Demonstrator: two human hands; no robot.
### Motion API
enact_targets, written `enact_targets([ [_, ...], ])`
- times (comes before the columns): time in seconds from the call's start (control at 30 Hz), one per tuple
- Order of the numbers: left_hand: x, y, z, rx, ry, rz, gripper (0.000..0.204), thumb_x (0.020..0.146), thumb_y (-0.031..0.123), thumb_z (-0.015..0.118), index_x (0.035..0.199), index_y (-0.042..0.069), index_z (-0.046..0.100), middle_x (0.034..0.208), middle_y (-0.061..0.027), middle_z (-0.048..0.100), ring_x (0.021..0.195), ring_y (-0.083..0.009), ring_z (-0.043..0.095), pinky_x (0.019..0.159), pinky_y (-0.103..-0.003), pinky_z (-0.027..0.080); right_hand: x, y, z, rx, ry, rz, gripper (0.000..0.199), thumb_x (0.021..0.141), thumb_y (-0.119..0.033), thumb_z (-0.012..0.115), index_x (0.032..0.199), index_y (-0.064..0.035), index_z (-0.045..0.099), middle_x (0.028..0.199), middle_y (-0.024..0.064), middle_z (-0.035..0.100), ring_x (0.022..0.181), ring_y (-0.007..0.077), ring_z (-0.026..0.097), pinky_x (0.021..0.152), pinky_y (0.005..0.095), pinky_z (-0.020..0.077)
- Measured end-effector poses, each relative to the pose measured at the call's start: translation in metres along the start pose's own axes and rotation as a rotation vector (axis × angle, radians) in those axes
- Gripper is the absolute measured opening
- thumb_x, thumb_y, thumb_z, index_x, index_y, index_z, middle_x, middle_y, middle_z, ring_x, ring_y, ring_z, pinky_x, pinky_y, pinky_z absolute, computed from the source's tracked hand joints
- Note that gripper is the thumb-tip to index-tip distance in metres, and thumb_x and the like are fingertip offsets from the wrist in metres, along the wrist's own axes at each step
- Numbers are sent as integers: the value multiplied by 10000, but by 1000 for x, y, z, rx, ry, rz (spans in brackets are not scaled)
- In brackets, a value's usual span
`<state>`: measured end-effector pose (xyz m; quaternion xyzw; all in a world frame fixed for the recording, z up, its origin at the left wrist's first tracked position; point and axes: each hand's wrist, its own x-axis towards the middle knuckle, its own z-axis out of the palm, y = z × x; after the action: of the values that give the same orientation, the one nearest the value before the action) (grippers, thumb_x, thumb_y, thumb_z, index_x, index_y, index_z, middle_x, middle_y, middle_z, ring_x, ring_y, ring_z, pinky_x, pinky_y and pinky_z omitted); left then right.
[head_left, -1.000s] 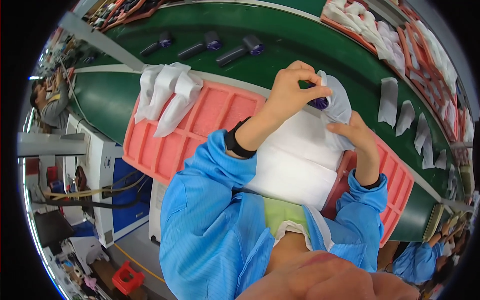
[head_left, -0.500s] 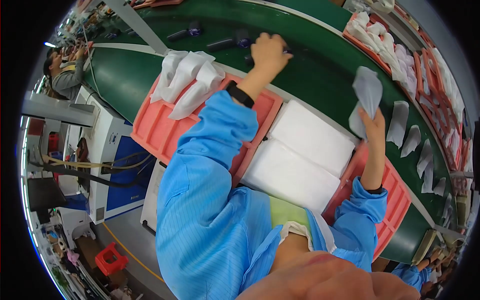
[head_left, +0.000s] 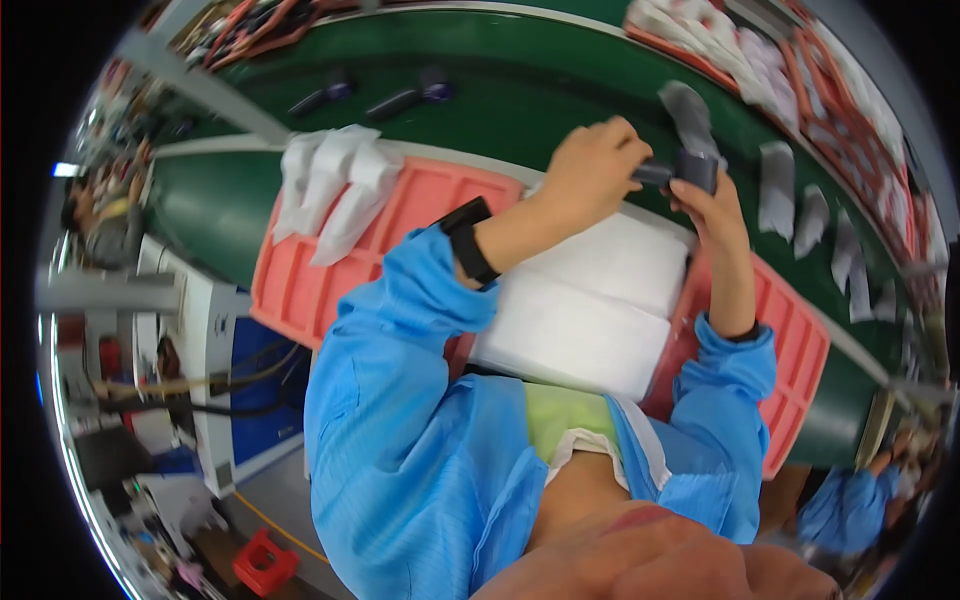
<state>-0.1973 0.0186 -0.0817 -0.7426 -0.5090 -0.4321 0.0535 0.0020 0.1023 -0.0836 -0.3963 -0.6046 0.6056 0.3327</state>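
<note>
My left hand grips the handle of a dark hair-dryer-shaped device, held above the bench. My right hand has its fingers around the device's thick head. From that same hand a pale translucent sleeve stands up beyond the head; whether the head is inside it or beside it, I cannot tell. Beneath my hands lie two stacks of white sheets or sleeves side by side. Farther left on the green belt rest two more dark devices.
Pink trays flank the white stacks. White wrapped items lie on the left tray. Several pale wrapped pieces line the belt at right. Filled pink trays stand beyond it. Other people work at far left and lower right.
My left hand has come from the belt toward the right, bringing a dark device to my right hand. Both hands are now together on it, and the sleeve has shifted left with the right hand.
</note>
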Motion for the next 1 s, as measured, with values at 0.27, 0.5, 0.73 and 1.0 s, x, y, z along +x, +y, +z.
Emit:
enact_targets([
  [0.27,-13,54,29,-311,-356,-171,278,710,250,770,872,83,618,867,-104,567,766,-305,607,664,-419,482,-5,-26,-26,-258,208,-404,522,665,-182,825,1093,-18,574,944,63,623,829,145,596,739,251,480],
  [0.5,-45,53,77,-126,-544,-98,231,743,258,755,808,81,622,835,-105,593,766,-299,615,656,-384,499,-14,-29,-23,-496,276,-462,607,610,-214,860,1110,-32,569,976,39,618,879,152,580,795,268,466],
  [0.73,-43,27,66,-408,-438,-331,167,791,180,715,747,53,615,798,-91,606,680,-233,602,597,-357,471,-34,-57,-48,-438,207,-527,635,597,-211,853,1133,-26,569,1001,44,610,931,140,572,837,277,459],
  [1.0,-19,7,11,-957,-369,-649,128,903,124,610,842,15,583,772,-21,595,612,-83,539,537,-264,425,-68,-85,-62,-499,-55,-566,619,572,-110,802,1137,-17,567,1037,59,601,947,145,573,884,286,444],
])
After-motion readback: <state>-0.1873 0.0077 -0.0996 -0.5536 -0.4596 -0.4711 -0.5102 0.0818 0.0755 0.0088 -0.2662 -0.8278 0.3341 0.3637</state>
